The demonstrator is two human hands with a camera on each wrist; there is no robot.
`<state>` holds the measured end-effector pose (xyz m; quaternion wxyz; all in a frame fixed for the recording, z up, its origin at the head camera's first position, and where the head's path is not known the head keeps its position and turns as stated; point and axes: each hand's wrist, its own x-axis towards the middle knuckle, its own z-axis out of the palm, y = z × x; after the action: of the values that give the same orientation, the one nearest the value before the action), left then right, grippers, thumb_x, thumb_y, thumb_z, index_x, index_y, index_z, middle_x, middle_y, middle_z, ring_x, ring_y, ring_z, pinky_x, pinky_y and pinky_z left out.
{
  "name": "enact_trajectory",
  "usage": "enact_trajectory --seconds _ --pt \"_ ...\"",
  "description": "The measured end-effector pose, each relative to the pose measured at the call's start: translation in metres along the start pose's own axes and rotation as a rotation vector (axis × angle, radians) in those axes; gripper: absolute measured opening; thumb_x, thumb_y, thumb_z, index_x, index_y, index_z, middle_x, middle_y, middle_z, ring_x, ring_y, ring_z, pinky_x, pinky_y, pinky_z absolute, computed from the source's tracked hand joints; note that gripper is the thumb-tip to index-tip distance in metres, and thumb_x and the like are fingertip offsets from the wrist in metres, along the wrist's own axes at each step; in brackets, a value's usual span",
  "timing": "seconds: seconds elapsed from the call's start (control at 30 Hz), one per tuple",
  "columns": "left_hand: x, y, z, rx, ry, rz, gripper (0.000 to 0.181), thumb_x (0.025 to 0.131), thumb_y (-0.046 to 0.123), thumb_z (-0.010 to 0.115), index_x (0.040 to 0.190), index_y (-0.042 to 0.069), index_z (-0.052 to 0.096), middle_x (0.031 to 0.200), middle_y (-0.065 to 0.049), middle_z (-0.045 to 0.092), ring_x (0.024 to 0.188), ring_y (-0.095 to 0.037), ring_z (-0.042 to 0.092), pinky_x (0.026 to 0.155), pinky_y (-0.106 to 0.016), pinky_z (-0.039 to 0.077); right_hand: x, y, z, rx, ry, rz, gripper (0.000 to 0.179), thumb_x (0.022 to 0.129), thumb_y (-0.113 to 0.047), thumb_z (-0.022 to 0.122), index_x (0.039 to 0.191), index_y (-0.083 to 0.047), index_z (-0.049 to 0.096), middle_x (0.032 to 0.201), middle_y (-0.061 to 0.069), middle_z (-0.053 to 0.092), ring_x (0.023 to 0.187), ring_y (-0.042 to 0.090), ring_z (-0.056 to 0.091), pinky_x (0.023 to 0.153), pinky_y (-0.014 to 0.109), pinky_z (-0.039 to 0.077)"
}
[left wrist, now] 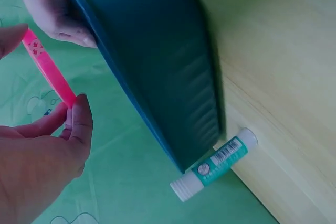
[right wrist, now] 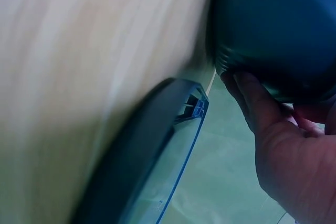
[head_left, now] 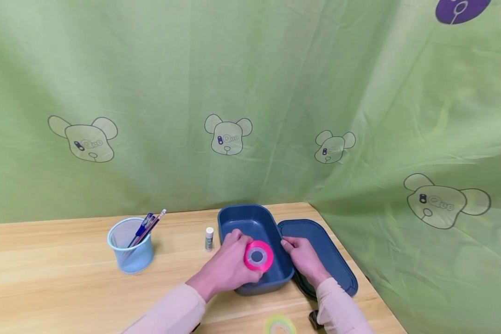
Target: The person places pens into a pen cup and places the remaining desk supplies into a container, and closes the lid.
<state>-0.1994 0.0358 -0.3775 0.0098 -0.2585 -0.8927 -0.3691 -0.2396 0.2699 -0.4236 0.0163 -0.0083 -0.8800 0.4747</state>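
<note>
My left hand pinches a hot-pink roll of tape by its edge, above a deep blue plastic box that has no lid on. In the left wrist view the tape roll is seen edge-on between thumb and fingertips, apart from the box wall. My right hand grips the box's right rim; in the right wrist view the fingers of that hand lie against the outside of the box. The dark blue lid lies on the table to the right, partly behind the right hand.
A white-capped glue stick stands just left of the box. Further left is a light blue cup with several pens and a pencil. A yellow-green tape roll lies at the front edge of view. A green curtain hangs behind.
</note>
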Motion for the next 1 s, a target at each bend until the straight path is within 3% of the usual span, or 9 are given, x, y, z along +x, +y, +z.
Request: enact_trajectory --seconds 0.2,0.4,0.57,0.67,1.0 --pt "0.02 -0.004 0.015 0.064 -0.006 -0.018 0.066 0.071 0.029 0.083 0.122 -0.004 0.057 0.102 -0.003 0.045 0.102 -0.022 0.043 0.083 -0.029 0.053 0.001 0.001 -0.001 0.008 0.004 0.005 0.037 0.101 -0.013 0.054 0.131 0.009 0.057 0.135 0.023 0.055 0.128 0.036 0.048 0.107 0.05 0.041" --pt "0.03 -0.009 0.03 0.083 -0.019 -0.074 0.067 0.07 0.027 0.085 0.123 -0.005 0.057 0.107 -0.005 0.045 0.107 -0.024 0.044 0.088 -0.032 0.054 -0.002 0.003 0.001 0.032 0.001 0.014 0.036 0.1 -0.012 0.055 0.129 0.009 0.058 0.133 0.024 0.056 0.125 0.034 0.051 0.104 0.048 0.044" --pt "0.039 -0.011 0.036 0.132 -0.016 -0.082 0.069 0.071 0.029 0.086 0.123 -0.006 0.057 0.113 -0.01 0.045 0.111 -0.027 0.043 0.095 -0.036 0.051 -0.003 0.003 0.001 0.037 0.024 0.001 0.035 0.1 -0.012 0.055 0.128 0.009 0.059 0.132 0.023 0.057 0.124 0.034 0.052 0.104 0.047 0.045" --pt "0.042 -0.012 0.04 0.153 -0.029 -0.094 0.071 0.072 0.029 0.086 0.124 -0.007 0.056 0.118 -0.013 0.045 0.112 -0.028 0.043 0.096 -0.037 0.051 -0.003 0.003 0.001 0.045 0.027 -0.005 0.035 0.1 -0.011 0.055 0.128 0.009 0.059 0.131 0.024 0.058 0.124 0.034 0.052 0.103 0.047 0.045" --pt "0.043 -0.01 0.052 0.207 -0.055 -0.069 0.067 0.071 0.028 0.088 0.12 -0.007 0.058 0.109 -0.011 0.044 0.106 -0.028 0.044 0.092 -0.034 0.052 -0.004 0.001 0.003 0.059 0.025 0.008 0.035 0.101 -0.013 0.055 0.128 0.009 0.06 0.131 0.023 0.057 0.126 0.034 0.05 0.104 0.048 0.044"
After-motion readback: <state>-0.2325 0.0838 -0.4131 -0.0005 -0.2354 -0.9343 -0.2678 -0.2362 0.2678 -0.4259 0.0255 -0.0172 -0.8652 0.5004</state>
